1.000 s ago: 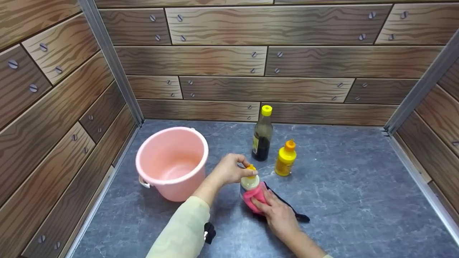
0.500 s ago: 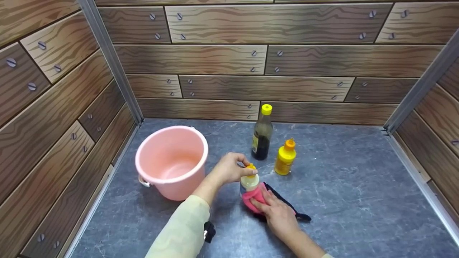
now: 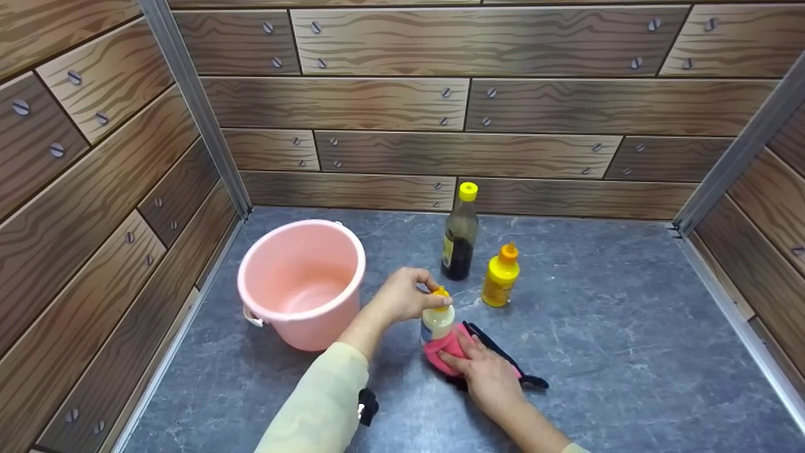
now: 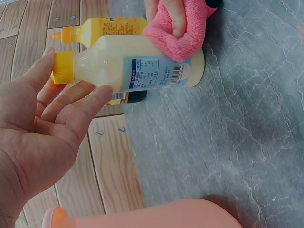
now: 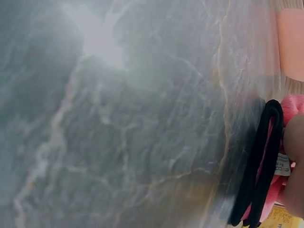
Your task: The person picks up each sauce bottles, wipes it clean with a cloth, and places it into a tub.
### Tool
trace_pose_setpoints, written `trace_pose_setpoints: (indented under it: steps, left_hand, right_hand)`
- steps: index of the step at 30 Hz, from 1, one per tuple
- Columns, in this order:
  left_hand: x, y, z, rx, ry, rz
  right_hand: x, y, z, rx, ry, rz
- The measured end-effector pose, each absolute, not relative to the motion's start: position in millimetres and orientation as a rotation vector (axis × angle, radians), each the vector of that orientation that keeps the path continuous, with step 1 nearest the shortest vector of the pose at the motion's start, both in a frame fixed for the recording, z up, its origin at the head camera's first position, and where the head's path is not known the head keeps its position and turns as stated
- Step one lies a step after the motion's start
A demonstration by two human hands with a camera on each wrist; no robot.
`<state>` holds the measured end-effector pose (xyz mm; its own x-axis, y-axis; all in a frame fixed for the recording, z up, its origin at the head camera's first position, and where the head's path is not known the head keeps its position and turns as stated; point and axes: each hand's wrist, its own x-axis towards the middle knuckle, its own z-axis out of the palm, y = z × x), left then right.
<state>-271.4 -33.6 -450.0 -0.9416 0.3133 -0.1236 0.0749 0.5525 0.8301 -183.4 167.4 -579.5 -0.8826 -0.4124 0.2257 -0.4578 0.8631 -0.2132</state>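
Observation:
A bottle of pale, creamy liquid (image 4: 102,57) with a blue-and-white label stands upright on the table. My left hand (image 3: 402,297) pinches its yellow cap (image 4: 63,68) from above, between thumb and fingers. Lower down, my right hand (image 3: 494,380) holds a pink cloth (image 4: 183,35) against the bottle's side. The cloth wraps part of the label in the left wrist view. Its black edging (image 5: 261,166) trails to the right along the table, and a small white tag (image 5: 282,165) shows beside the right hand.
Left of the bottle stands a pink bucket (image 3: 361,267) with its handle down. Behind are a dark sauce bottle (image 3: 460,242) with a yellow cap and a small yellow squeeze bottle (image 3: 502,277). Wood-patterned walls (image 3: 390,104) enclose the grey marbled table (image 3: 629,327).
The right hand and pink cloth have slid slightly down the bottle, baring more of its upper side. The black edging has shifted a little right. The left hand stays on the cap.

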Motion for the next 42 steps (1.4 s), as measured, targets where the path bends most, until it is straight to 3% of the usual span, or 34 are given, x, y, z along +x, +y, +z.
trace_pose_setpoints:
  steps: [24,34,42]
  left_hand:
    - [-270,-34,-453,0.351,2.532,1.392]
    - [-270,-34,-452,0.356,2.535,1.4]
    - [-271,-36,-452,0.382,2.53,1.394]
  right_hand:
    - [-185,169,-569,0.519,-2.948,0.235]
    - [-183,187,-566,0.258,-2.874,0.416]
    - [-178,194,-562,0.272,-2.694,0.565]
